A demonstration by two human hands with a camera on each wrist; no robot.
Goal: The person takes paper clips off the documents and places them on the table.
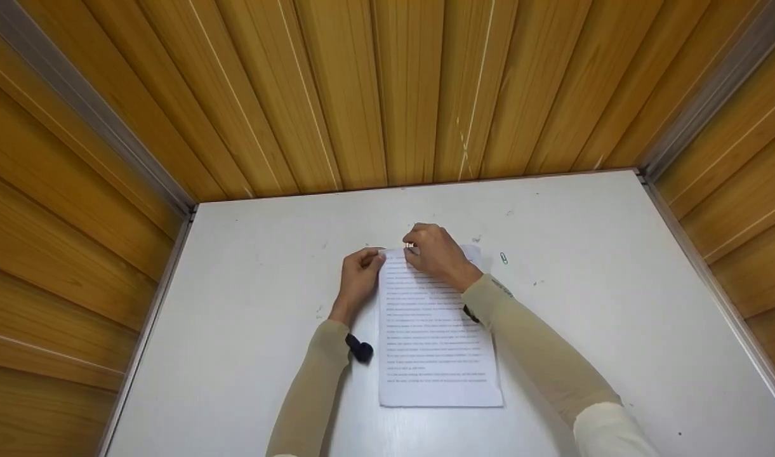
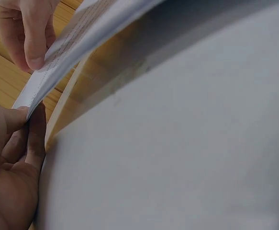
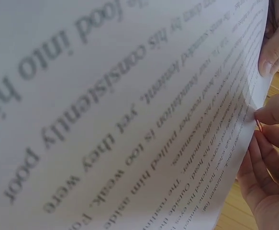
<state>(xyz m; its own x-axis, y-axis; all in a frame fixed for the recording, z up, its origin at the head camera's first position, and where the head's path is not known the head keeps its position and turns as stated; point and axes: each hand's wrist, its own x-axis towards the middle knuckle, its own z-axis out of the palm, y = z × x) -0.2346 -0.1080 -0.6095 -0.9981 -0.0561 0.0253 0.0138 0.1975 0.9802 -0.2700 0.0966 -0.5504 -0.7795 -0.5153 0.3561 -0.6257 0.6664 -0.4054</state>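
Observation:
A stack of printed paper sheets [image 1: 433, 343] lies lengthwise before me, its far edge raised off the table. My left hand [image 1: 358, 277] pinches the far left corner between thumb and fingers, which the left wrist view shows closely. At the far edge, right of that corner, my right hand [image 1: 439, 255] pinches a small red paper clip [image 3: 259, 125]. The clip touches the sheets' edge in the right wrist view; how far it sits over them cannot be told. A green paper clip [image 1: 504, 258] lies on the table to the right of the sheets.
The white table [image 1: 254, 330] carries a few small dark marks. Wood-patterned panels [image 1: 406, 95] stand along its far side and both flanks.

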